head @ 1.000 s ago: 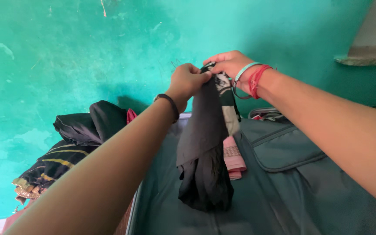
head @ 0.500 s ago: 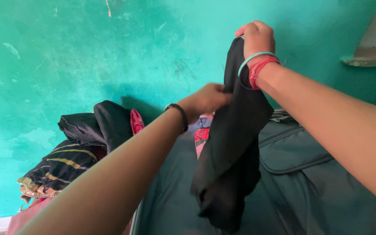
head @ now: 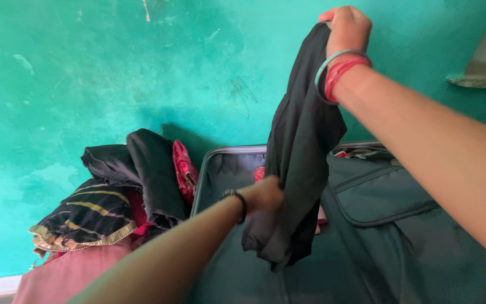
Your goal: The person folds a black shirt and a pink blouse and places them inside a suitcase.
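Right hand up at 1 o'clock, grip pinching the top of a dark cloth. Left hand low in the middle, grip squeezing its lower part. Hanging over the open grey suitcase, clothes pile at 9 o'clock.

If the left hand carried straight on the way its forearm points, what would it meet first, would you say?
The left hand already grips the hanging dark garment. Going on, it would probably meet the suitcase's inner wall, though depth is unclear.
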